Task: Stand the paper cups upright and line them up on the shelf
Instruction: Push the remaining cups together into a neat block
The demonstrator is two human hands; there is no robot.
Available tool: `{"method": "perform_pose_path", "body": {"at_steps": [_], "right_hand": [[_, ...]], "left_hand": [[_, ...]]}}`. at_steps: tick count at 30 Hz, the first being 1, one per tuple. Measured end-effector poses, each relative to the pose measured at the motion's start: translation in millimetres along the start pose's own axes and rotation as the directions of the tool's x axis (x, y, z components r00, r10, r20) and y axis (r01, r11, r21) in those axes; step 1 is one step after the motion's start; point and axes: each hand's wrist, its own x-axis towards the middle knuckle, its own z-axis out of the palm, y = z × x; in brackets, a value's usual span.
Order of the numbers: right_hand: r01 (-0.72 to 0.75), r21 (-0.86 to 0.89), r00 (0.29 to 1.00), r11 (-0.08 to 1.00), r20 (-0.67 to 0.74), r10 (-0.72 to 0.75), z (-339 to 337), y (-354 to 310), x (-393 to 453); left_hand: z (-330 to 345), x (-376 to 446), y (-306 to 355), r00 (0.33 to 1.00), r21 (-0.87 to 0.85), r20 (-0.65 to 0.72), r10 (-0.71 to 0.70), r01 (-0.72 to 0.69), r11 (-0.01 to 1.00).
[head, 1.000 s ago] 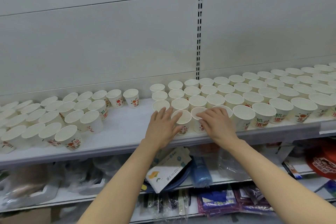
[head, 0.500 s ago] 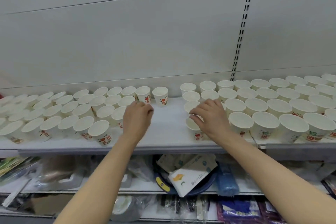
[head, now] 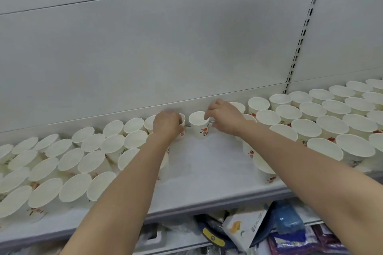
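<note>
Nearest the camera, below both forearms, a lower shelf [head: 176,243] holds packaged goods that are partly cut off by the frame edge: a white carton with an orange print [head: 243,232] and a blue wrapped pack [head: 288,218], their labels too blurred to read. Above them runs the white shelf [head: 207,174], bare between the two arms. Left of the left arm, a block of upright paper cups [head: 74,189] crowds the shelf, and the arm covers some of them. Right of the right arm a second block of cups [head: 323,127] runs out of frame, the nearest ones hidden under the forearm. At the far edge, against the grey back panel [head: 145,58], the left hand [head: 168,125] curls around a cup [head: 182,122] of which only the rim and a scrap of red print show. Just beside it, the right hand [head: 224,117] pinches the rim of a lone upright cup [head: 199,124] with a red-and-orange print; its thumb is hidden behind the cup wall.
</note>
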Motion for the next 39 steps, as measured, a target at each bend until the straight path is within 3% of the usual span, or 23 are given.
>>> {"method": "perform_pose_path", "body": {"at_steps": [5, 9, 16, 20, 23, 25, 28, 32, 39], "right_hand": [[0.015, -0.012, 0.996, 1.0, -0.091, -0.017, 3, 2, 3], [0.009, -0.063, 0.992, 0.998, -0.124, -0.017, -1, 11, -1], [0.025, -0.08, 0.987, 0.996, -0.158, -0.038, 7, 9, -4], [0.007, -0.082, 0.985, 0.997, -0.169, -0.02, 10, 15, -4], [-0.025, -0.081, 0.991, 0.996, -0.131, 0.015, 11, 17, -3], [-0.039, -0.053, 0.991, 0.998, -0.127, 0.032, 12, 16, -3], [-0.012, 0.032, 0.97, 0.999, -0.242, 0.019, 7, 7, -7], [0.145, 0.147, 0.941, 0.978, -0.325, -0.091, 3, -29, -15], [0.392, 0.306, 0.903, 0.868, -0.306, -0.3, 15, -107, -36]], "left_hand": [[8, 9, -3, 0.991, -0.012, -0.086, 0.103, -0.104, 0.994], [10, 15, 0, 0.97, 0.002, -0.072, 0.231, -0.232, 0.973], [14, 5, 20, 0.956, -0.026, -0.177, 0.232, -0.241, 0.97], [16, 5, 30, 0.963, -0.027, -0.174, 0.203, -0.211, 0.977], [11, -2, 28, 0.963, -0.119, -0.2, 0.181, -0.207, 0.971], [-1, -16, 18, 0.959, -0.191, -0.261, 0.108, -0.161, 0.968], [-19, -50, -10, 0.93, -0.261, -0.361, -0.066, -0.032, 0.965], [-24, -101, -48, 0.914, -0.305, -0.334, -0.229, 0.124, 0.944], [-5, -155, -67, 0.939, -0.337, -0.282, -0.196, 0.094, 0.937]]}}
